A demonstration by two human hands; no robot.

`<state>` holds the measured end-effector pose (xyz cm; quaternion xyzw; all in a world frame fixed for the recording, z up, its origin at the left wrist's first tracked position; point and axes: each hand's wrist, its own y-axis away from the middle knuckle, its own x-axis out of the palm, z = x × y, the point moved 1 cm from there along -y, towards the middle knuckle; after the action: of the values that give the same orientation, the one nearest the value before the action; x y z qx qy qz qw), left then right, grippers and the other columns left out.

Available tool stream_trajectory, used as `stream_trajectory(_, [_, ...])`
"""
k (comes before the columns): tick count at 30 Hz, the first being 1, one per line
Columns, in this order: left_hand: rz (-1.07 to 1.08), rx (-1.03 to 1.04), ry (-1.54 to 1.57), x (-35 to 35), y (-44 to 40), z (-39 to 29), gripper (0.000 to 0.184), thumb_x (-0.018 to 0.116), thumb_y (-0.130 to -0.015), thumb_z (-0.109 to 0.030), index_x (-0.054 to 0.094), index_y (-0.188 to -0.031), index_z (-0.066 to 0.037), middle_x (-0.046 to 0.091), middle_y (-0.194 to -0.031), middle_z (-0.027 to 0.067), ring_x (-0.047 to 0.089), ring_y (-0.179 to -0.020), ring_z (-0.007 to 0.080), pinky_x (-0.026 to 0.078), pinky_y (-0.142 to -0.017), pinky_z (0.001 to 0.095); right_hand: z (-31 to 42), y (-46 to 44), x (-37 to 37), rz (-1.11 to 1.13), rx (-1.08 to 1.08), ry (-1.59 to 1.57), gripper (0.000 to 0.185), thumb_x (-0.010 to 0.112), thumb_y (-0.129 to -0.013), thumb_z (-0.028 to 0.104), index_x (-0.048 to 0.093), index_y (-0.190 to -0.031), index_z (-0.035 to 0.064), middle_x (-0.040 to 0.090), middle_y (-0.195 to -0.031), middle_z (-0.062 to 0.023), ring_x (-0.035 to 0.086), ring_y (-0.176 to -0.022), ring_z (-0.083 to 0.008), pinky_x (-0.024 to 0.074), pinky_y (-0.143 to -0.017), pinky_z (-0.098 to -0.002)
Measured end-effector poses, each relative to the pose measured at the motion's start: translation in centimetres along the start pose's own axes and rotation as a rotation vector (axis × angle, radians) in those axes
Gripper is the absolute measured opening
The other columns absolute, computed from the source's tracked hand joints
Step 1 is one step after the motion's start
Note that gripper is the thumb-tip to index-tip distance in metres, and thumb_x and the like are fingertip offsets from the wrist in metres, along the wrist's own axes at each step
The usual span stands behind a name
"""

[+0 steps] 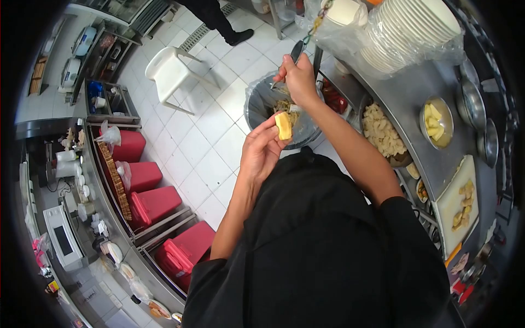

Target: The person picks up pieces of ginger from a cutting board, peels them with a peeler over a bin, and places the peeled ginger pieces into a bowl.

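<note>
Over a lined waste bin (257, 112) with scraps inside, my left hand (261, 146) holds a yellow peeled piece (283, 126) between thumb and fingers. My right hand (298, 79), just above and to the right, is closed around the dark handle of a utensil (297, 51). The utensil's thin metal end points down toward the bin, partly hidden by the hand. To the right, a bowl (424, 138) holds yellow pieces (432, 122). Pale pieces (381, 131) fill a larger container beside the counter edge.
A white cutting board (445, 218) with cut pieces lies on the right counter (402, 93). Stacked plates (407, 33) stand at upper right. A white stool (164, 71) is left of the bin. Red bins (156, 208) line the left counter. A person's leg (216, 19) shows at top.
</note>
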<state>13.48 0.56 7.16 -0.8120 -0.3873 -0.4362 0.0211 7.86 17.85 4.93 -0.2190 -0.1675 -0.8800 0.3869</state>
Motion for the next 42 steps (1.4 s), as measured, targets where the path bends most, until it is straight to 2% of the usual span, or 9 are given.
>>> stream_trajectory(2, [0.006, 0.012, 0.000, 0.1, -0.3, -0.3, 0.040, 0.051, -0.090, -0.006, 0.044, -0.127, 0.009, 0.059, -0.110, 0.0162, 0.060, -0.096, 0.0242, 0.052, -0.083, 0.0332, 0.6, -0.6, -0.1, 0.081, -0.094, 0.395, 0.015, 0.049, -0.095, 0.016, 0.042, -0.088, 0.0036, 0.052, -0.066, -0.0043, 0.053, -0.057, -0.0129, 0.0465, -0.056, -0.0275])
stream_trajectory(3, [0.006, 0.009, -0.008, 0.0, -0.2, -0.6, 0.040, 0.051, -0.091, -0.007, 0.044, -0.127, 0.009, 0.059, -0.110, 0.0164, 0.061, -0.097, 0.0241, 0.052, -0.084, 0.0331, 1.2, -0.4, 0.0, 0.086, -0.090, 0.397, 0.015, 0.049, -0.095, 0.016, 0.042, -0.088, 0.0036, 0.052, -0.066, -0.0043, 0.053, -0.057, -0.0129, 0.0465, -0.056, -0.0275])
stream_trajectory(5, [-0.003, 0.019, -0.018, 0.0, -0.2, -1.1, 0.039, 0.051, -0.091, -0.007, 0.044, -0.126, 0.009, 0.059, -0.111, 0.0167, 0.061, -0.097, 0.0240, 0.052, -0.085, 0.0330, 2.2, -0.1, 0.6, 0.175, -0.183, 0.255, 0.014, 0.049, -0.095, 0.016, 0.043, -0.089, 0.0043, 0.053, -0.065, -0.0029, 0.054, -0.057, -0.0120, 0.0454, -0.056, -0.0261])
stream_trajectory(10, [-0.022, 0.058, 0.053, 0.0, -1.0, -1.7, 0.040, 0.051, -0.092, -0.008, 0.041, -0.128, 0.007, 0.058, -0.114, 0.0166, 0.060, -0.099, 0.0224, 0.052, -0.088, 0.0327, 6.4, 3.6, 1.1, 0.250, -0.012, -0.091, 0.016, 0.049, -0.096, 0.020, 0.046, -0.096, 0.0038, 0.050, -0.071, -0.0043, 0.052, -0.063, -0.0143, 0.0501, -0.069, -0.0346])
stream_trajectory(16, [-0.012, 0.072, 0.131, 1.1, -1.8, -2.0, 0.038, 0.052, -0.091, -0.006, 0.044, -0.127, 0.003, 0.056, -0.119, 0.0138, 0.059, -0.105, 0.0216, 0.050, -0.090, 0.0349, 7.6, 6.8, 0.9, 0.243, 0.120, -0.302, 0.015, 0.048, -0.096, 0.017, 0.045, -0.091, 0.0036, 0.049, -0.068, -0.0064, 0.051, -0.059, -0.0164, 0.0475, -0.064, -0.0319])
stream_trajectory(26, [-0.052, 0.120, -0.012, 2.6, -1.8, -1.7, 0.039, 0.052, -0.089, -0.003, 0.046, -0.126, 0.004, 0.054, -0.122, 0.0146, 0.059, -0.105, 0.0211, 0.052, -0.089, 0.0344, 7.2, 7.0, 0.0, 0.202, 0.074, -0.328, 0.015, 0.047, -0.097, 0.018, 0.044, -0.090, 0.0045, 0.049, -0.068, -0.0063, 0.051, -0.058, -0.0155, 0.0464, -0.060, -0.0320])
stream_trajectory(28, [-0.042, 0.072, 0.036, 2.8, -1.8, -1.8, 0.038, 0.050, -0.086, 0.001, 0.049, -0.123, 0.008, 0.056, -0.118, 0.0164, 0.060, -0.101, 0.0205, 0.054, -0.084, 0.0326, 7.1, 7.2, 0.0, 0.217, 0.118, -0.321, 0.017, 0.046, -0.097, 0.021, 0.045, -0.095, 0.0046, 0.046, -0.069, -0.0046, 0.047, -0.062, -0.0153, 0.0448, -0.069, -0.0334])
stream_trajectory(35, [-0.085, 0.065, -0.055, 2.6, -1.7, -1.8, 0.039, 0.048, -0.081, 0.004, 0.050, -0.119, 0.014, 0.059, -0.112, 0.0188, 0.063, -0.094, 0.0218, 0.054, -0.081, 0.0335, 6.0, 7.2, -0.2, 0.282, 0.129, -0.307, 0.015, 0.044, -0.098, 0.021, 0.045, -0.091, 0.0076, 0.045, -0.069, -0.0024, 0.046, -0.061, -0.0140, 0.0457, -0.070, -0.0346])
stream_trajectory(42, [-0.066, 0.035, -0.176, 1.4, -1.1, -1.1, 0.039, 0.048, -0.080, 0.006, 0.050, -0.118, 0.014, 0.060, -0.106, 0.0197, 0.064, -0.090, 0.0292, 0.054, -0.082, 0.0369, 4.7, 4.5, -0.2, 0.161, 0.115, -0.178, 0.013, 0.046, -0.096, 0.014, 0.043, -0.087, 0.0047, 0.046, -0.068, -0.0033, 0.047, -0.058, -0.0136, 0.0488, -0.064, -0.0347])
